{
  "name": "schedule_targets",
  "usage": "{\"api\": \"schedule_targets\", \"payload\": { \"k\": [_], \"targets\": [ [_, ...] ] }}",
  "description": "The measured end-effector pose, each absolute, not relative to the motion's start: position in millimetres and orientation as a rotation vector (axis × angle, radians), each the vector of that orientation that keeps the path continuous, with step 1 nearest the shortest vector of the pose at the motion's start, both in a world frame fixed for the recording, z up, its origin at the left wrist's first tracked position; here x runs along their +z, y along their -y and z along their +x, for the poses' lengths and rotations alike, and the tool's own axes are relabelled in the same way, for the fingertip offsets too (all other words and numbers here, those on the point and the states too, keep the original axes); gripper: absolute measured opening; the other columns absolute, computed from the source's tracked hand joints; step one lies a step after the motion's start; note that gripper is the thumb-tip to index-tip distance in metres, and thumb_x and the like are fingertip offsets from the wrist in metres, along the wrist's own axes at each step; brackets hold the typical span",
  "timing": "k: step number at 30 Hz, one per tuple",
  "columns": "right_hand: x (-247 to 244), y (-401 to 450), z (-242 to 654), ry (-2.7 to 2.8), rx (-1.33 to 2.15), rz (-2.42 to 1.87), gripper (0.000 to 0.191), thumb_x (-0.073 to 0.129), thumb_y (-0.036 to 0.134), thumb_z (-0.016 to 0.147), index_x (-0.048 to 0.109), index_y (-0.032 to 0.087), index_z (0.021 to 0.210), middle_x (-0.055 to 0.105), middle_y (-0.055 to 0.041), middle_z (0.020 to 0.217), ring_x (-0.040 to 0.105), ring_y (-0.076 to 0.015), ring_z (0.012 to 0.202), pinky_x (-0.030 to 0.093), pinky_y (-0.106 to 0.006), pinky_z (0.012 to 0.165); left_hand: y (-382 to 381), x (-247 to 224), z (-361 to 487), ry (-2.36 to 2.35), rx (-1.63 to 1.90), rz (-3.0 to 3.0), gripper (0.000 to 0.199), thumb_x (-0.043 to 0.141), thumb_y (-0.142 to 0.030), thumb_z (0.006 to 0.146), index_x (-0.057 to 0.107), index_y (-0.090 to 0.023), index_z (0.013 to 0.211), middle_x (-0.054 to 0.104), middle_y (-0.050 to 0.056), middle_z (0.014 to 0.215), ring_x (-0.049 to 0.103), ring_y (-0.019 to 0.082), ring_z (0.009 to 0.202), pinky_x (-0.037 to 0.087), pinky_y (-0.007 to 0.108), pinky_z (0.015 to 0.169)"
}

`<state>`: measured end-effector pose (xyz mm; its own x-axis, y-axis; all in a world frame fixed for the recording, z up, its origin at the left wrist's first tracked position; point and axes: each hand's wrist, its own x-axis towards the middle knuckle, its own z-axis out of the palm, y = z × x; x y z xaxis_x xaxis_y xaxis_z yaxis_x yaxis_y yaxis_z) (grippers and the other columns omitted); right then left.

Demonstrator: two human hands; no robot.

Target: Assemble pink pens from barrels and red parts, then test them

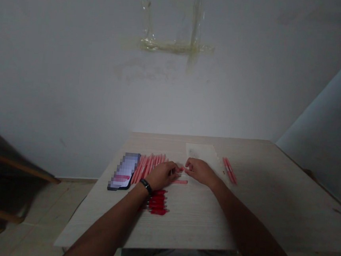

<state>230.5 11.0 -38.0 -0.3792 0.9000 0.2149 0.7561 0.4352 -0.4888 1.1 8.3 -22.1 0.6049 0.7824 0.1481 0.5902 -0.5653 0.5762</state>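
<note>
As our left hand (162,176) and right hand (199,172) met, we couldn't tell either grip's state. The pink pens (148,168) were light, stiff, best pinched mid-barrel.

Salmon pink is seen on the row of pens (148,166), a deep red on the pen bundle (156,202), plain black on the wristband (146,186), and faint streaky grain across the cream tabletop (197,226).

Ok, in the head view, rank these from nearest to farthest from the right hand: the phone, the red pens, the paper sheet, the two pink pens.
1. White sheet of paper: just beyond the right hand.
2. Two pink pens: right of the sheet.
3. Bunch of red pens: lower left, toward the person.
4. Phone: far left.
</note>
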Motion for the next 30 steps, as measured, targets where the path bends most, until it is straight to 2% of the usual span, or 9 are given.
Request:
{"api": "schedule_targets", "payload": {
  "k": [8,13,16,18,25,30],
  "targets": [
    [-47.7,-16.5,232.1,2.305,0.504,-1.313,0.029,0.066,0.02,0.086,0.065,0.021,0.116,0.069,-0.0009,0.085,0.06,-0.0134,0.071,0.039,-0.022,0.065,-7.4,-23.0,1.5,-1.082,0.542,2.329,0.018,0.06,-0.027,0.087,0.069,-0.018,0.099,0.069,0.005,0.09,0.06,0.017,0.078,0.043,0.026,0.069],
    [-48.7,-17.8,233.0,2.323,0.53,-1.238,0.038,0.062,0.012,0.085,0.065,0.021,0.122,0.071,-0.0042,0.098,0.063,-0.0154,0.081,0.044,-0.025,0.076,-7.5,-23.4,1.1,-1.067,0.564,2.332,0.021,0.061,-0.027,0.087,0.069,-0.02,0.104,0.07,0.004,0.094,0.061,0.017,0.08,0.043,0.027,0.071],
    [-46.1,-17.3,232.6,2.338,0.526,-1.172,0.036,0.06,0.01,0.085,0.066,0.02,0.12,0.071,-0.0067,0.108,0.063,-0.0171,0.092,0.045,-0.027,0.084,-7.2,-23.2,1.4,-1.062,0.569,2.329,0.021,0.061,-0.028,0.088,0.069,-0.02,0.105,0.07,0.004,0.095,0.062,0.017,0.08,0.043,0.027,0.071],
    [-43.7,-16.6,232.2,2.349,0.517,-1.158,0.033,0.058,0.009,0.086,0.068,0.019,0.115,0.071,-0.0068,0.105,0.063,-0.0172,0.093,0.044,-0.027,0.085,-6.9,-23.3,1.7,-1.057,0.572,2.325,0.021,0.06,-0.029,0.088,0.069,-0.02,0.105,0.07,0.004,0.092,0.061,0.017,0.079,0.043,0.027,0.07],
    [-40.0,-14.3,232.8,2.311,0.527,-1.204,0.017,0.059,0.008,0.084,0.068,0.018,0.094,0.066,-0.0008,0.081,0.056,-0.0134,0.072,0.038,-0.022,0.066,-6.3,-23.3,1.9,-1.067,0.541,2.333,0.019,0.06,-0.029,0.088,0.069,-0.021,0.103,0.069,0.003,0.088,0.061,0.017,0.077,0.042,0.026,0.068],
    [-40.6,-14.4,234.0,2.222,0.575,-1.207,0.014,0.059,0.007,0.082,0.063,0.018,0.091,0.061,0.0015,0.075,0.054,-0.0121,0.067,0.037,-0.021,0.062,-6.5,-22.8,1.6,-1.06,0.537,2.348,0.021,0.06,-0.03,0.089,0.069,-0.02,0.104,0.071,0.005,0.094,0.062,0.018,0.081,0.043,0.027,0.072]
  ]
}}
